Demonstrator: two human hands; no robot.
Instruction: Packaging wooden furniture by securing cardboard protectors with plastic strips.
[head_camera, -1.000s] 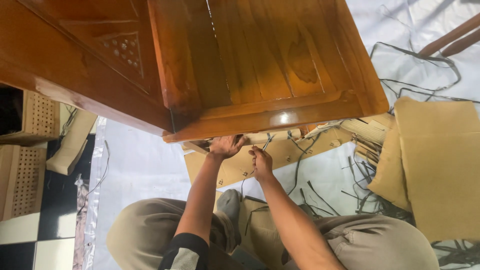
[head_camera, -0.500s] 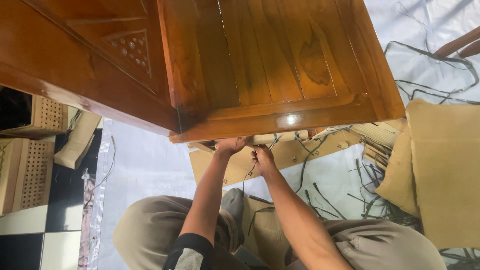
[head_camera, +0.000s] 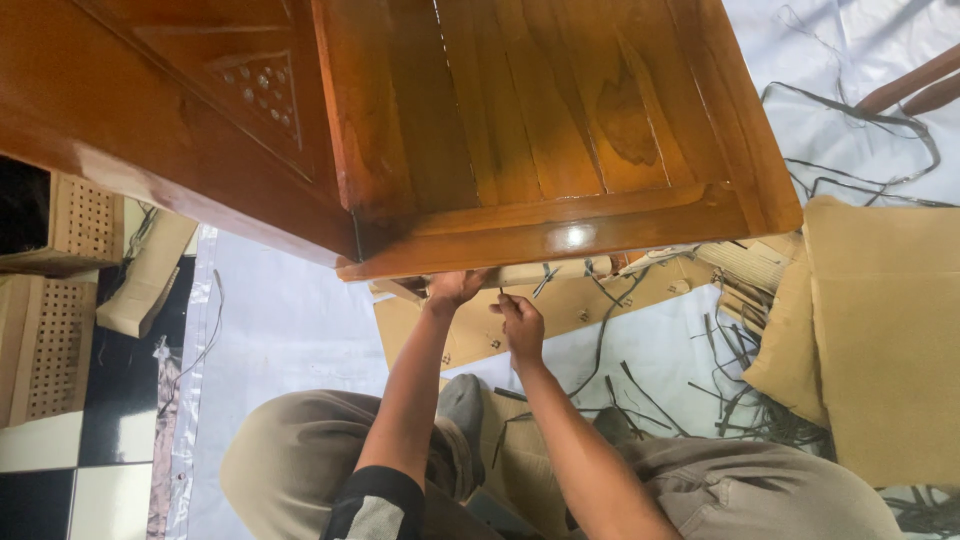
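L hand (head_camera: 455, 288) was pressed up against the underside edge of the cabinet (head_camera: 520, 130); fingertips were hidden beneath the wood, so grip couldn't be told. R hand (head_camera: 521, 325) was closed round a thin dark strap (head_camera: 497, 352), pinched betw. thumb & fingers just below the cabinet edge. The strap was seen hanging down from the fist over cardboard (head_camera: 545, 310) on the white sheet (head_camera: 290, 330). The glossy brown cabinet was tilted over both hands. More loose straps (head_camera: 740, 400) were strewn to the right, near a cardboard stack (head_camera: 880, 340).
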